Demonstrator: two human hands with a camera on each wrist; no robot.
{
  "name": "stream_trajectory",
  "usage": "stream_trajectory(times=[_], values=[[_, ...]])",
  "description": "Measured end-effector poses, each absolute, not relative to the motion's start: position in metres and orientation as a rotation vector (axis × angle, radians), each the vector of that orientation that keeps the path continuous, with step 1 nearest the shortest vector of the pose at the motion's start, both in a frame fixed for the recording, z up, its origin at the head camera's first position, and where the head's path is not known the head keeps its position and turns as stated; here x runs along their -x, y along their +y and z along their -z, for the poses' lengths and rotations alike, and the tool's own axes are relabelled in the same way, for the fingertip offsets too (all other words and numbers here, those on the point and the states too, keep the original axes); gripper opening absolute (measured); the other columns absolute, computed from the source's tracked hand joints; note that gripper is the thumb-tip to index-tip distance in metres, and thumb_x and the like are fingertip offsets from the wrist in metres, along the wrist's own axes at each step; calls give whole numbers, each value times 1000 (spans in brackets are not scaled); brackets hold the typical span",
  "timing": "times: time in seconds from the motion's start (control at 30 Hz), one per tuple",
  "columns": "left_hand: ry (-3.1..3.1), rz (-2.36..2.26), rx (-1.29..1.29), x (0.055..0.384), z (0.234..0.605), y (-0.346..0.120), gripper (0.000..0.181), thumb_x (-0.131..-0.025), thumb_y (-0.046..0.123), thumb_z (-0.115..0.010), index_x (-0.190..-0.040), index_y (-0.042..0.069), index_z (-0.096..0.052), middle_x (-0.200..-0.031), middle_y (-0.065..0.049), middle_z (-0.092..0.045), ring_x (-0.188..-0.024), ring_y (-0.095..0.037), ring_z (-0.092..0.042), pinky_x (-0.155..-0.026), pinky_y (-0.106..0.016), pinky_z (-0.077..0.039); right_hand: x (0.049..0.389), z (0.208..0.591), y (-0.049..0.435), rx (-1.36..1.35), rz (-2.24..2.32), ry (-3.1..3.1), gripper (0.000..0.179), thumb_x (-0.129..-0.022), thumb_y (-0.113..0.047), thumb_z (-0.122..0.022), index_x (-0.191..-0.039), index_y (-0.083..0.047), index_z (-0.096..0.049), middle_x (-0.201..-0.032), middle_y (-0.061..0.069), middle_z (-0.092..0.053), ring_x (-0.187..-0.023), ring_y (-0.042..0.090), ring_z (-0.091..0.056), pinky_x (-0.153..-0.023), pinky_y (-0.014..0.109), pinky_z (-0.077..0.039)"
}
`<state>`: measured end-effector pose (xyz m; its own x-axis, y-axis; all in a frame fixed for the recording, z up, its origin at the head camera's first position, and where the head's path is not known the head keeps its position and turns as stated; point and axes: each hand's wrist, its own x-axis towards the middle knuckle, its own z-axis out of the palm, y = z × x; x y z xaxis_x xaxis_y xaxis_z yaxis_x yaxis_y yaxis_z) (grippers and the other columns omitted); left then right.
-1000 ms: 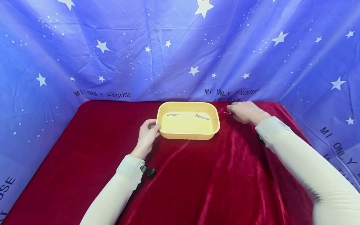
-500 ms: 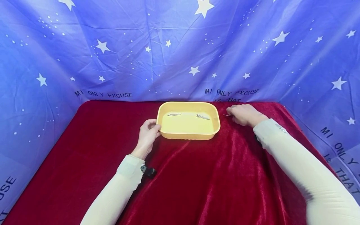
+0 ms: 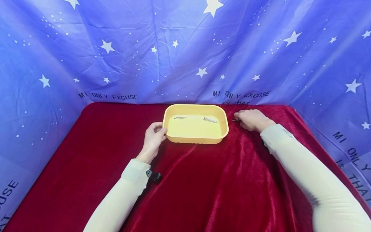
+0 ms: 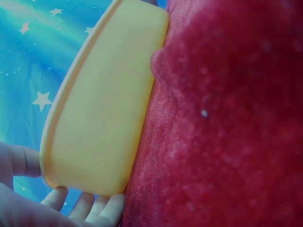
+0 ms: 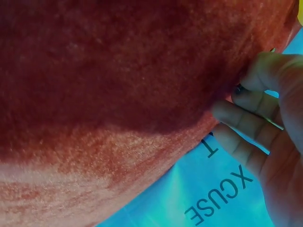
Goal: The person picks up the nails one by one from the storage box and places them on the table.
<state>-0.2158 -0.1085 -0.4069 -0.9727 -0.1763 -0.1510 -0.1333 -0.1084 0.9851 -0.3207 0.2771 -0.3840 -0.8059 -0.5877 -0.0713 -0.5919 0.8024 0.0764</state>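
Note:
A yellow rectangular tray (image 3: 197, 139) sits near the back of the red cloth. My left hand (image 3: 153, 138) grips its left end; the left wrist view shows the thumb on the rim side and the fingertips (image 4: 84, 201) against the outer wall. Inside lie two small groups of thin metal nails, one at the left (image 3: 181, 117) and one at the right (image 3: 210, 120). Right of the tray, close over the cloth, my right hand (image 3: 253, 120) pinches a thin nail (image 3: 235, 120) between thumb and index finger. Its dark end (image 5: 239, 88) shows below the thumb in the right wrist view.
Red velvet cloth (image 3: 185, 187) covers the table, with folds in front of the tray. A blue curtain with white stars (image 3: 130, 64) hangs right behind the table and along both sides.
My right hand has come down slightly toward the cloth, still pinching the nail. The left hand keeps its grip on the tray. The head view has shifted a little.

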Motion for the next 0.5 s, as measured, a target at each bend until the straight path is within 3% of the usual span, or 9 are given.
stream_trajectory(times=[0.5], values=[[-2067,2295,-344,215,408,-108,35,-86,0,-55,-120,-8,-52,-114,-24,-57,-101,-28,-59,-88,-38,-53,322,389,278,970,-155,2918,19,-74,0,-59,-74,-17,-52,-70,1,-51,-63,25,-55,-56,45,-47]])
